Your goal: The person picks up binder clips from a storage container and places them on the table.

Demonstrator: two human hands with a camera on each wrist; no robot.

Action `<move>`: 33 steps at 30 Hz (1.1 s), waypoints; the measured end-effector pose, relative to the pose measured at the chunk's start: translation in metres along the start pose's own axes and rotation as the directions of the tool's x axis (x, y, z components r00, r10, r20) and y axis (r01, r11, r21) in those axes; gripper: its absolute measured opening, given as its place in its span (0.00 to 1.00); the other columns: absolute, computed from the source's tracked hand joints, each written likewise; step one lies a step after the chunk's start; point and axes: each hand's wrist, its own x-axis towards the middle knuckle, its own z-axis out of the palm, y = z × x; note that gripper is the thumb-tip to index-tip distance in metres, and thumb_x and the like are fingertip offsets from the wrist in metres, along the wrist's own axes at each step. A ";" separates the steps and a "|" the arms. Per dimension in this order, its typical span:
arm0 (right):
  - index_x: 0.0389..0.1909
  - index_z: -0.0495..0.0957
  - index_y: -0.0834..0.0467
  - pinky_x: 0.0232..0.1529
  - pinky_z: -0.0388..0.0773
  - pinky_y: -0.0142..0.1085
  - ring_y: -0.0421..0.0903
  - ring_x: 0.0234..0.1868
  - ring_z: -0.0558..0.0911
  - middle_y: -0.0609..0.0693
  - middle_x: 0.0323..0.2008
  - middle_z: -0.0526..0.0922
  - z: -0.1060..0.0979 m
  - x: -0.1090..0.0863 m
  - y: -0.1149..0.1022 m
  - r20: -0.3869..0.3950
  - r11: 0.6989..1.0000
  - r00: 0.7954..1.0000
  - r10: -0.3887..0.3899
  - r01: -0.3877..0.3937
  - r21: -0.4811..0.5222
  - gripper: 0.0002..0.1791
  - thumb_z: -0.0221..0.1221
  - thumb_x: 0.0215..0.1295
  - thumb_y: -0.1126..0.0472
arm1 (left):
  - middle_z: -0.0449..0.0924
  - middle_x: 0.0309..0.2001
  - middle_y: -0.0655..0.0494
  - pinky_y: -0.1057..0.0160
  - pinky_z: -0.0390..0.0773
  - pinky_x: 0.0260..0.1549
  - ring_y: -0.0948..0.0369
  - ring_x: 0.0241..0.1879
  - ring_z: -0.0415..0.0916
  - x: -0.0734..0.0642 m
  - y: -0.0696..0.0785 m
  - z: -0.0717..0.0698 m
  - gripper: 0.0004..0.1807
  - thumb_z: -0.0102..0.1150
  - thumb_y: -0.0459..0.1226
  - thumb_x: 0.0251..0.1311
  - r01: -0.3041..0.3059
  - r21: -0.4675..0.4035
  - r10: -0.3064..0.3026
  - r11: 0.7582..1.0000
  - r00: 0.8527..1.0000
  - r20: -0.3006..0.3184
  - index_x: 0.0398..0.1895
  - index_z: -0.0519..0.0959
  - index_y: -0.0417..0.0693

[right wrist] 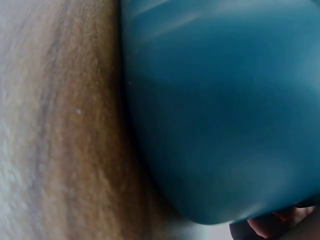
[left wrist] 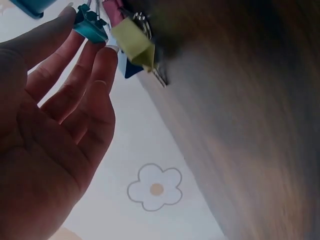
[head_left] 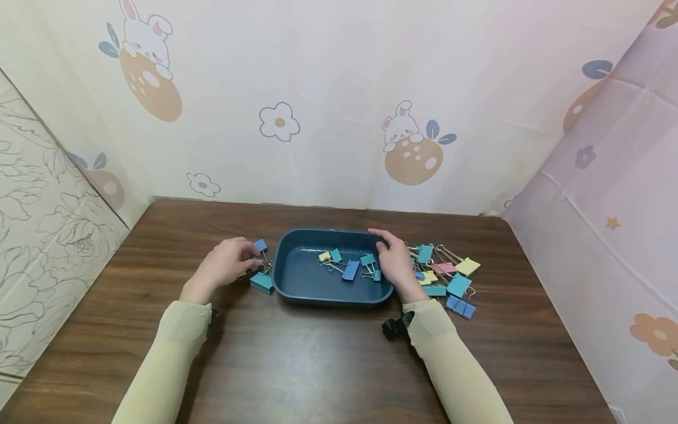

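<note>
At the left end of a dark blue tray, my left hand bends over a small group of binder clips. In the left wrist view the thumb and fingertips of that hand pinch a small teal binder clip. Close beside it are a yellow clip, a pink clip and a partly hidden blue clip. A larger teal clip lies against the tray's left side. My right hand grips the tray's right end at the rim; the tray wall fills most of the right wrist view.
Several clips lie inside the tray, among them a blue clip and a yellow clip. Right of the tray spreads a pile of clips, including a pink clip. Patterned curtains border the brown wooden table.
</note>
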 end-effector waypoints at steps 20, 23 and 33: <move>0.65 0.75 0.43 0.64 0.64 0.56 0.53 0.67 0.68 0.50 0.70 0.69 -0.001 0.000 -0.002 0.012 1.000 1.000 0.019 -0.019 0.006 0.21 0.45 0.79 0.62 | 0.81 0.37 0.53 0.59 0.79 0.29 0.58 0.29 0.80 0.005 0.013 -0.003 0.09 0.64 0.41 0.66 -0.009 -0.180 0.009 0.984 1.000 0.000 0.44 0.82 0.47; 0.65 0.75 0.43 0.65 0.63 0.57 0.53 0.68 0.67 0.50 0.70 0.69 0.000 0.000 -0.002 0.010 1.000 1.000 0.018 -0.018 0.002 0.21 0.45 0.79 0.62 | 0.81 0.39 0.55 0.59 0.80 0.30 0.58 0.31 0.78 0.006 0.025 -0.006 0.09 0.64 0.41 0.65 -0.052 -0.196 0.049 0.979 0.999 -0.021 0.44 0.83 0.48; 0.65 0.75 0.44 0.66 0.62 0.57 0.53 0.69 0.67 0.50 0.70 0.69 0.000 0.000 -0.001 0.010 1.000 1.000 0.012 -0.012 -0.001 0.21 0.45 0.79 0.62 | 0.79 0.43 0.56 0.56 0.79 0.40 0.56 0.41 0.76 0.015 0.068 -0.002 0.09 0.65 0.42 0.65 -0.185 -0.134 0.181 0.974 0.983 -0.037 0.44 0.84 0.49</move>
